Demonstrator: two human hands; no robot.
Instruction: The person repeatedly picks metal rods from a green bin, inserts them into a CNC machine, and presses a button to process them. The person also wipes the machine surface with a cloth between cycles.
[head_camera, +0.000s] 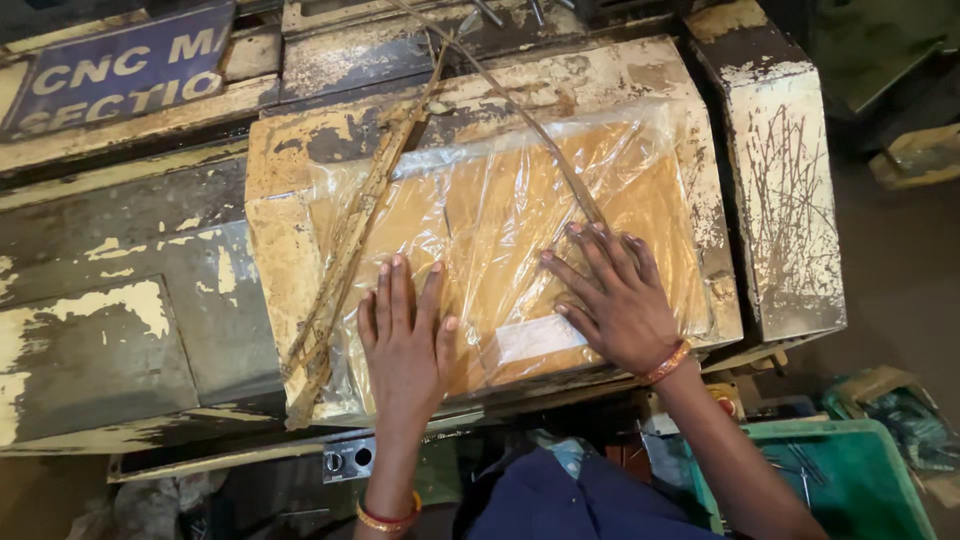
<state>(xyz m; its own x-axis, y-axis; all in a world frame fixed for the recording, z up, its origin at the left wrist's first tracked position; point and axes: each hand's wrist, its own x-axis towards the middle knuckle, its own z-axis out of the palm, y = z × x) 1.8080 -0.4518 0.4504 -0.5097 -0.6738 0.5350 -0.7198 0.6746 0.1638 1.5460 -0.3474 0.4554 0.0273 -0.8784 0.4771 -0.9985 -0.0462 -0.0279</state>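
Note:
A flat brown package wrapped in clear plastic (500, 210) lies on top of a worn, cream-painted machine housing (290, 160). My left hand (405, 335) lies flat on the package's near left part, fingers spread and pointing away from me. On the near right part my right hand (615, 295) presses down, fingers splayed toward the upper left. Neither hand grips anything. A white label (535, 338) shows on the package between the two hands. Orange bangles circle both wrists.
A frayed strap (345, 250) runs diagonally over the package's left side and a thin strap (540, 135) crosses the right. A blue sign (115, 65) sits at the upper left. A green crate (850, 480) stands at the lower right, beside the machine's chipped right panel (785, 190).

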